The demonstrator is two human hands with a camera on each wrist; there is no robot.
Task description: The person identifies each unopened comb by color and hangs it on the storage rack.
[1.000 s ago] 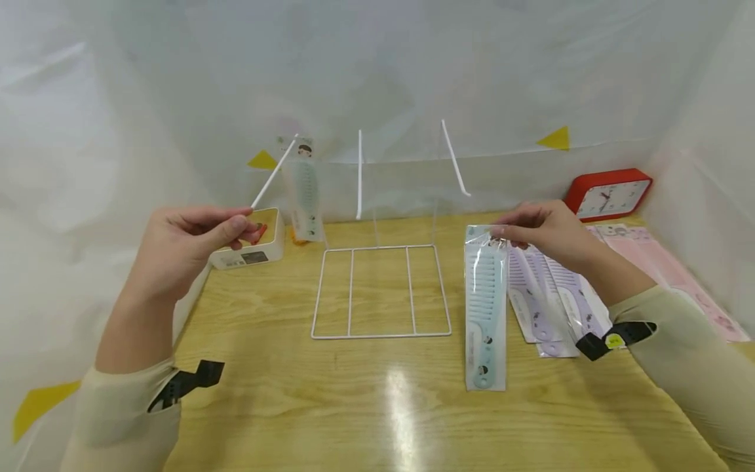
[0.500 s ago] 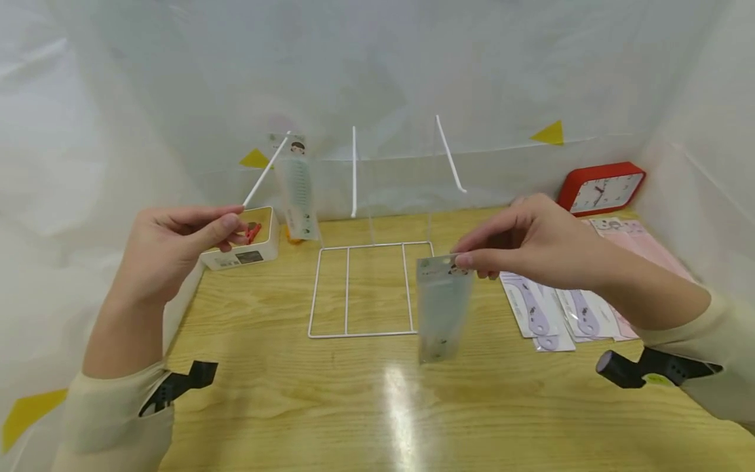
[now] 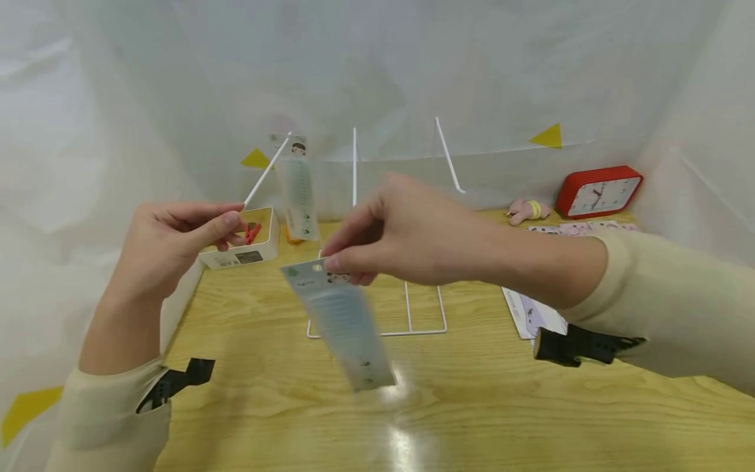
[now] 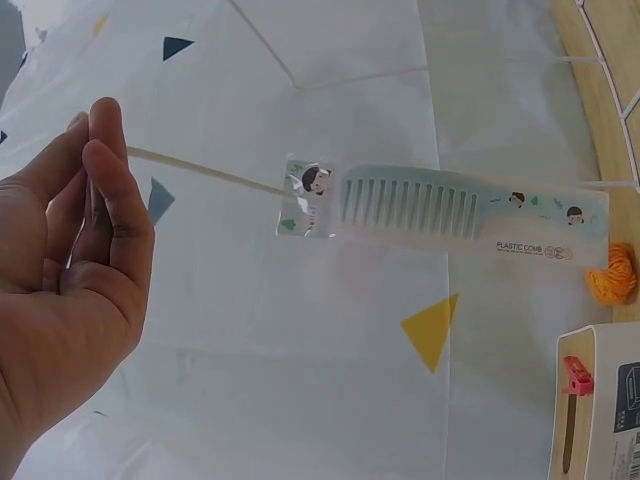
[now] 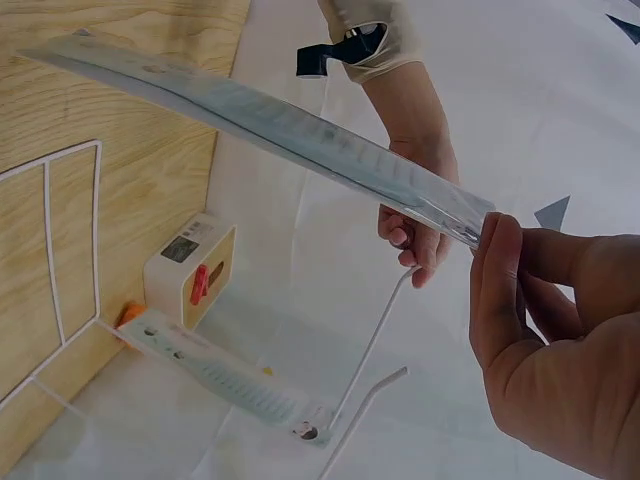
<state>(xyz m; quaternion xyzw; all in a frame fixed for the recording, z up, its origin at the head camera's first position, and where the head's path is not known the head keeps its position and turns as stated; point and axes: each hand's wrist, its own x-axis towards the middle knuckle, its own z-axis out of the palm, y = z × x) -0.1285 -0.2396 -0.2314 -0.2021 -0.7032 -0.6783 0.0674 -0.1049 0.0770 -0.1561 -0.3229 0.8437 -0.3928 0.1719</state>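
My right hand (image 3: 407, 236) pinches the top corner of a packaged light-blue comb (image 3: 345, 321), which hangs tilted and blurred in front of the white wire rack (image 3: 413, 333). In the right wrist view that comb (image 5: 290, 140) is seen nearly edge-on. My left hand (image 3: 171, 246) pinches the tip of the rack's left prong (image 3: 268, 169) between thumb and fingers. Farther back on this same prong hangs another packaged comb (image 4: 420, 210), light blue and labelled "PLASTIC COMB". The middle prong (image 3: 354, 164) and right prong (image 3: 449, 154) carry nothing; my right hand hides the middle one's tip.
A white box (image 3: 242, 252) with a red clip (image 3: 252, 233) stands behind my left hand, an orange item (image 3: 293, 237) beside it. At right lie packaged purple combs (image 3: 533, 314), partly under my right arm, a pink item (image 3: 525, 211) and a red clock (image 3: 600, 191).
My right hand has carried the light-blue comb leftward from beside the purple packs to in front of the rack. My left hand keeps its pinch on the prong tip.
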